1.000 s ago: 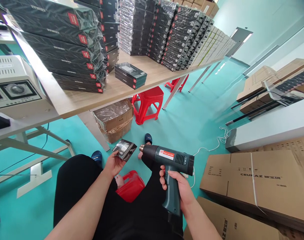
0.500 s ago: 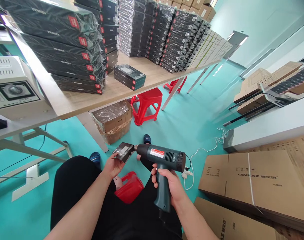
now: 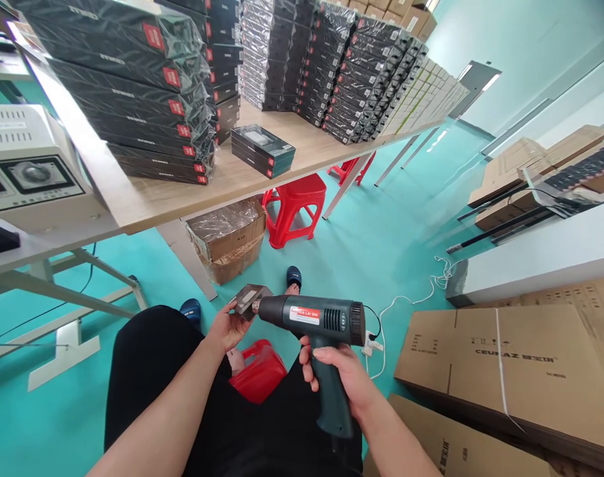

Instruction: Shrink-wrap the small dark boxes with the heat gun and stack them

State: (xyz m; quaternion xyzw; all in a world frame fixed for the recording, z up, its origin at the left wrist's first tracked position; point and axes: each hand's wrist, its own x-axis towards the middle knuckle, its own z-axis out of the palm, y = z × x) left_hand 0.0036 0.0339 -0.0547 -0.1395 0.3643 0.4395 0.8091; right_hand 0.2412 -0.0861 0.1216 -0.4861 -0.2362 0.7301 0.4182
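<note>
My right hand (image 3: 339, 371) is wrapped round the handle of a dark green heat gun (image 3: 312, 315) with a red and white label. Its metal nozzle points left, right up at a small dark box (image 3: 251, 299); whether the two touch I cannot tell. That box, with a pale patch on top, is gripped at its near left side by the fingers of my left hand (image 3: 227, 329). Both hands are in front of my lap, below the table edge. On the wooden table (image 3: 173, 207) lie two similar dark boxes (image 3: 263, 151), one upon the other.
Tall stacks of film-wrapped black boxes (image 3: 153, 99) stand along the table. At left sits a beige machine with a dial (image 3: 36, 172). Red stools (image 3: 297, 205) and a carton of clear film (image 3: 227, 232) are below. Large cartons (image 3: 505, 358) flank my right, beside a white cord (image 3: 406, 298).
The heat gun has shifted slightly left and its handle has swung to the right. The held box has turned and tilted in my left hand. The whole view has moved a little.
</note>
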